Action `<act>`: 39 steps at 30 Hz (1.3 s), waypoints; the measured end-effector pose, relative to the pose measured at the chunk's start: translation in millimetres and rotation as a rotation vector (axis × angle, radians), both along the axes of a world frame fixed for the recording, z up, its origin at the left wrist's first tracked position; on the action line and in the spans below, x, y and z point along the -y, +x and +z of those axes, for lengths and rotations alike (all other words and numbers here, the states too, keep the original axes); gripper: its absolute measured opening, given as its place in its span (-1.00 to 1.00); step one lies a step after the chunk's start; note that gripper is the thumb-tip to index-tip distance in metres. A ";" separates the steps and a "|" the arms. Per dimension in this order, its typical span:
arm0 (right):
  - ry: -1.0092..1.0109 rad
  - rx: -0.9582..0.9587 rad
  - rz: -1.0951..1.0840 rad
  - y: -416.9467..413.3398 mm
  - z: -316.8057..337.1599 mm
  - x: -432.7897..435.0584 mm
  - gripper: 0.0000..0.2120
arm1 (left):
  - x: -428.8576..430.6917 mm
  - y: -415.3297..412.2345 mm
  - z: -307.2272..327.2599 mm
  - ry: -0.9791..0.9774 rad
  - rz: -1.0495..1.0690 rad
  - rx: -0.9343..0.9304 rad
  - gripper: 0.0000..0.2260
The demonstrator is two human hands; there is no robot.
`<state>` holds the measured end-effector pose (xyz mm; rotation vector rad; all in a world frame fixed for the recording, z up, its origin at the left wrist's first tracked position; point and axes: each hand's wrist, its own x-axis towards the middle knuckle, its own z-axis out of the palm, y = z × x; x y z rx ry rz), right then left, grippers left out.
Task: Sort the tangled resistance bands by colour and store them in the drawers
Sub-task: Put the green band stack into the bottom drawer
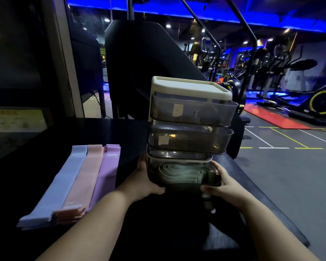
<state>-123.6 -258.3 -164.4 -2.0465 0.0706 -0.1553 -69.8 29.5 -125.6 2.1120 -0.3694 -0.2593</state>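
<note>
Firmly, the left hand (146, 182) grips the left side of the pulled-out bottom drawer (184, 185), the right hand (223, 183) grips its right front corner, and green bands (179, 173) lie inside between them.

A three-drawer unit (191, 87) with a cream top stands near the right edge of the dark tabletop (130, 132). Its bottom drawer (211, 180) sticks out toward the near edge, with folded pale green bands (179, 174) inside. The left hand (145, 183) grips the drawer's left front corner and the right hand (224, 183) its right front corner. Toward the left edge, blue-grey bands (60, 181), pink bands (83, 178) and purple bands (106, 174) lie side by side, touching.
</note>
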 end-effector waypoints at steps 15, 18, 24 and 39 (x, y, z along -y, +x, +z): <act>0.083 0.009 0.050 20.9 10.7 1.5 -0.02 | 12.0 22.5 1.8 -0.063 -0.009 0.044 -0.08; 0.081 0.010 0.042 23.3 11.0 0.7 -0.06 | 13.1 24.6 0.9 -0.058 -0.001 0.045 -0.04; 0.072 0.023 -0.015 31.7 10.1 -2.6 -0.15 | 14.1 27.6 0.7 -0.025 0.053 0.088 -0.12; -0.060 0.053 -0.272 38.7 -5.1 -13.8 -0.45 | 25.1 32.4 -7.0 0.024 0.210 0.107 -0.31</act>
